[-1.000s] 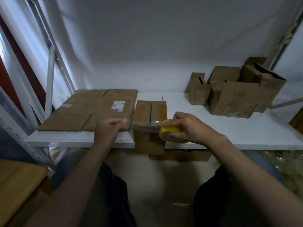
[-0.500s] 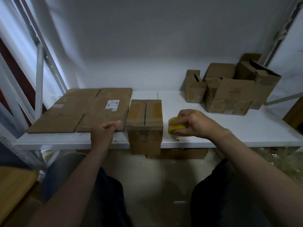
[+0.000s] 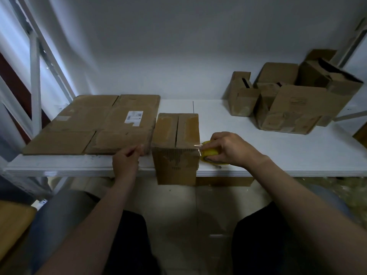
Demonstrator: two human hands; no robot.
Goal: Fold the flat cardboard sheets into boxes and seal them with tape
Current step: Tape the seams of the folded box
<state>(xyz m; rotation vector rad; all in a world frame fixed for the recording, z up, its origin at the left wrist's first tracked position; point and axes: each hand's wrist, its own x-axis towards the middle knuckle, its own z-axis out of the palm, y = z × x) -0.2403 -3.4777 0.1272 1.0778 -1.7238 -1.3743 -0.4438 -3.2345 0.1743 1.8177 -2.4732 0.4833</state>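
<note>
A folded cardboard box (image 3: 176, 147) stands at the front edge of the white table (image 3: 278, 155), its two top flaps meeting in a seam. My right hand (image 3: 228, 148) grips a yellow tape roll (image 3: 208, 155) that rests on the table against the box's right side. A strip of clear tape runs from the roll onto the box's top right corner. My left hand (image 3: 127, 159) hovers just left of the box with its fingers curled, at the edge of the flat cardboard sheets (image 3: 95, 124). Whether it pinches anything is unclear.
Several assembled boxes (image 3: 288, 104) are piled at the back right of the table. A white metal rack frame (image 3: 35, 76) rises on the left. A wooden surface (image 3: 12, 225) sits at the lower left. My legs are under the table's front edge.
My right hand has carried the tape roll from the box's front top edge down to the table at the box's right side. My left hand stays left of the box.
</note>
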